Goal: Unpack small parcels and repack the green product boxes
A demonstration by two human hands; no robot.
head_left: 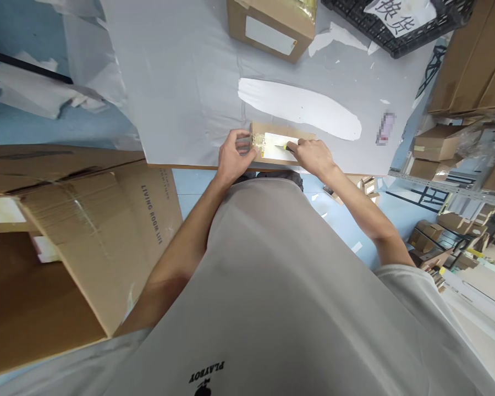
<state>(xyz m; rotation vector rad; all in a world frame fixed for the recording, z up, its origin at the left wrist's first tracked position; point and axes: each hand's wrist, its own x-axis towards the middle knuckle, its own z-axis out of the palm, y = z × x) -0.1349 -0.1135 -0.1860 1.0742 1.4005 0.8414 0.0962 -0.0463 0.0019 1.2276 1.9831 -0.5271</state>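
Observation:
A small cardboard box [305, 133] lies at the front edge of the table, with a white label [272, 144] on top and clear tape over its left end. My left hand [235, 157] grips that taped end, its thumb on the near side and fingers around the far side. In my right hand [313, 157] is a utility knife [287, 147] with a dark and yellow body. Its blade points left over the label; whether it touches the surface I cannot make out.
Beyond the box lies a long white paper strip [301, 107] on the grey table [169, 88]. A larger taped carton [268, 30] and a black crate [404, 27] stand at the back. An open cardboard box [107, 247] is at my left, shelves with cartons [437, 143] at right.

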